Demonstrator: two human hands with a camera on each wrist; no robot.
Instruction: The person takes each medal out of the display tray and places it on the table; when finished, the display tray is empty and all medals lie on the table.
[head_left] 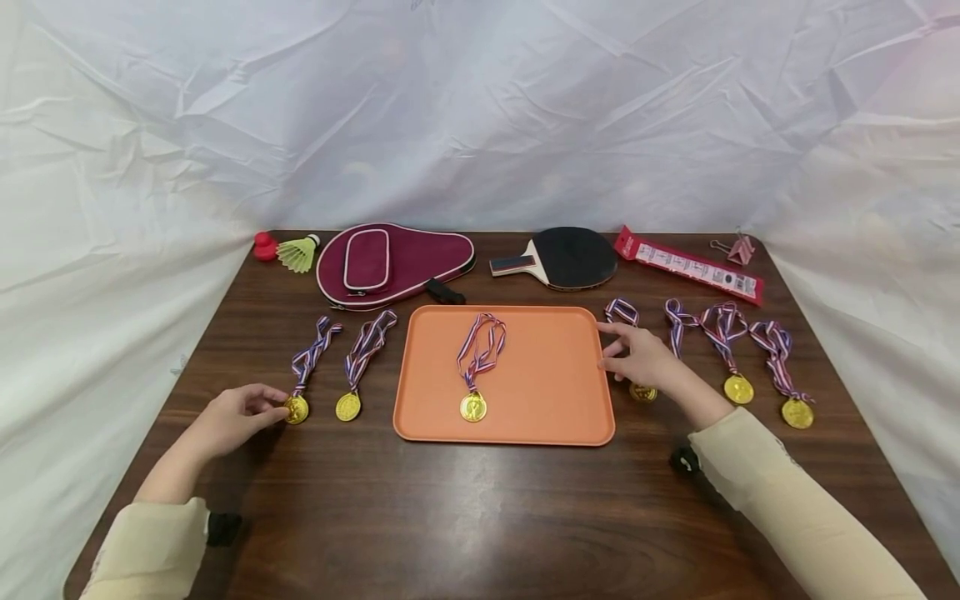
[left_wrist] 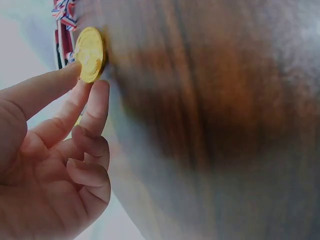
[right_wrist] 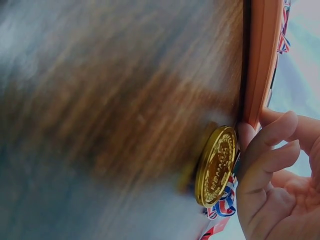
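My left hand (head_left: pixel 236 417) is at the table's left side, thumb and fingertips at the edge of a gold medal (head_left: pixel 297 409) with a striped ribbon. In the left wrist view, the medal (left_wrist: pixel 90 55) stands tilted between thumb and fingers. Over on the right, my right hand (head_left: pixel 641 358) holds the right rim of the orange tray (head_left: pixel 570 429), fingertips at its edge. A medal (head_left: pixel 474 407) with its ribbon lies on the tray. Partly hidden under the right hand is another medal (right_wrist: pixel 217 167).
A second medal (head_left: pixel 348 407) lies left of the tray; two medals, one of them (head_left: pixel 738 388), show far right beside another ribbon. Along the back are a red toy (head_left: pixel 264 246), shuttlecock (head_left: pixel 298 253), maroon paddle case (head_left: pixel 420 254), table tennis paddle (head_left: pixel 577 258), red packet (head_left: pixel 690 265) and binder clip (head_left: pixel 741 250).
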